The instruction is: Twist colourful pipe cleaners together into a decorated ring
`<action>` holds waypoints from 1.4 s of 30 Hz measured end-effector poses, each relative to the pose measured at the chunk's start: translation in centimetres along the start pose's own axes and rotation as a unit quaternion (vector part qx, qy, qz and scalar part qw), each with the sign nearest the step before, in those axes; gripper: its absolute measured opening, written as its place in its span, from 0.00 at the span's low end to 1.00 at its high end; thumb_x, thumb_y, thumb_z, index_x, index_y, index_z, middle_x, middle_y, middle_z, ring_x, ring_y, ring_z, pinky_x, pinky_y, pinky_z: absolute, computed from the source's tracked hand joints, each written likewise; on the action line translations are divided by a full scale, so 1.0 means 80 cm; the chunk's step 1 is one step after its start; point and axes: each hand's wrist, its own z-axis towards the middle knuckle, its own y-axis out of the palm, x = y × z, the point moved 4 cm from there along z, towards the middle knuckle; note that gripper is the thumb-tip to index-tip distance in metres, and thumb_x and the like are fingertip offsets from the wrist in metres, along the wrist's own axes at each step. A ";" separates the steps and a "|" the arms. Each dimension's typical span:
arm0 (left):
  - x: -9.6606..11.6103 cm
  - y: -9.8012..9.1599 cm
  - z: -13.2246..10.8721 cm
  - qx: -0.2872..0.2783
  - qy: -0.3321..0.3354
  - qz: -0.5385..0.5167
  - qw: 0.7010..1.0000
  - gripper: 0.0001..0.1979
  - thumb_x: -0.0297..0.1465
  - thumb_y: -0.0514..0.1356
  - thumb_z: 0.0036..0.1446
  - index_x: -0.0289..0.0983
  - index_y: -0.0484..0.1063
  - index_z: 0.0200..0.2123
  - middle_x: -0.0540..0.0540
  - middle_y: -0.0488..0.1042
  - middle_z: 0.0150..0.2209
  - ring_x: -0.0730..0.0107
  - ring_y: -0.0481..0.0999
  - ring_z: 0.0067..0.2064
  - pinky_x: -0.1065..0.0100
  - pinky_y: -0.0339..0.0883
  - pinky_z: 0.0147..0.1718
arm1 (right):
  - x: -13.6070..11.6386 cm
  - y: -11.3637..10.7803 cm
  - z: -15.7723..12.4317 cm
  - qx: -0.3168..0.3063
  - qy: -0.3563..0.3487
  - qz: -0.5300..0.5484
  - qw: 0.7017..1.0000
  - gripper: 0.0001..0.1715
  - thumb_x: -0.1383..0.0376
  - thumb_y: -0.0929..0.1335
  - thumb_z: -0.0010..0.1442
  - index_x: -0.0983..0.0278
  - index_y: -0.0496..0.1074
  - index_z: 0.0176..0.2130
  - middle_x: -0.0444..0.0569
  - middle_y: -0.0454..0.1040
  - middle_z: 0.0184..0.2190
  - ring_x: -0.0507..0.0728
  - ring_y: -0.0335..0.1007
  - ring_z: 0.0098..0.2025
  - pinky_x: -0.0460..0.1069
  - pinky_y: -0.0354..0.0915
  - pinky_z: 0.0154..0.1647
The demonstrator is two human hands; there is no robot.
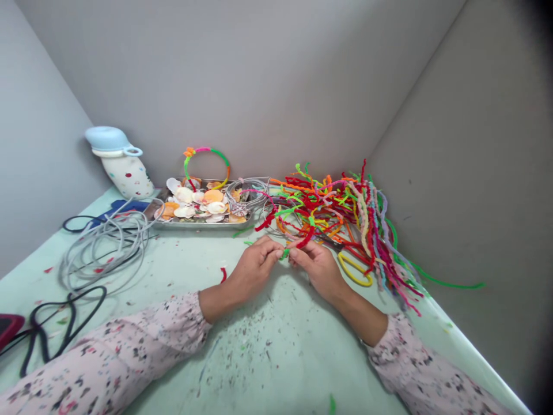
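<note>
My left hand [254, 266] and my right hand [317, 266] meet at the middle of the pale green table [280, 357], fingers pinched together. Between the fingertips sits a short green pipe cleaner piece [285, 252]. A red pipe cleaner [306, 237] rises from my right fingers toward the pile. Just behind my hands lies a tangled heap of coloured pipe cleaners [341, 213], red, green, orange, yellow and pink. A yellow loop [355, 271] lies right of my right hand.
A metal tray of seashells [199, 207] stands at the back, with a coloured ring [207, 164] propped behind it. A pale blue-lidded jug [121, 161] sits back left. Grey cable coils [103, 248] and black cords [56, 323] lie left. Grey walls enclose the corner.
</note>
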 end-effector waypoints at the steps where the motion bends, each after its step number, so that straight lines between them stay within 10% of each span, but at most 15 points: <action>1: 0.000 0.000 0.000 -0.001 0.002 0.010 1.000 0.12 0.31 0.51 0.62 0.37 0.71 0.31 0.49 0.70 0.31 0.68 0.70 0.37 0.68 0.63 0.37 | -0.001 0.000 0.000 0.000 -0.003 -0.001 1.000 0.14 0.56 0.69 0.55 0.64 0.72 0.34 0.42 0.70 0.25 0.50 0.64 0.27 0.46 0.61 0.30; 13: 0.020 -0.015 -0.014 0.160 0.070 0.063 0.983 0.12 0.27 0.56 0.58 0.39 0.69 0.46 0.42 0.68 0.46 0.65 0.68 0.47 0.67 0.68 0.38 | 0.016 -0.013 0.010 0.089 0.002 0.149 0.985 0.11 0.57 0.71 0.53 0.61 0.73 0.35 0.41 0.72 0.26 0.50 0.65 0.29 0.46 0.61 0.32; 21: 0.014 -0.007 -0.011 0.098 0.086 0.135 0.982 0.15 0.24 0.53 0.60 0.37 0.69 0.49 0.43 0.71 0.46 0.65 0.68 0.48 0.62 0.63 0.47 | 0.017 -0.016 0.014 0.135 0.048 0.276 0.951 0.13 0.59 0.75 0.47 0.63 0.72 0.28 0.41 0.73 0.24 0.48 0.66 0.28 0.44 0.60 0.30; 42: 0.022 -0.006 -0.013 0.106 0.083 0.193 0.972 0.13 0.30 0.62 0.54 0.39 0.68 0.44 0.50 0.75 0.33 0.68 0.71 0.36 0.61 0.58 0.42 | 0.004 -0.006 0.004 0.093 0.025 -0.009 0.995 0.17 0.53 0.71 0.49 0.63 0.76 0.34 0.45 0.75 0.26 0.52 0.66 0.27 0.48 0.63 0.30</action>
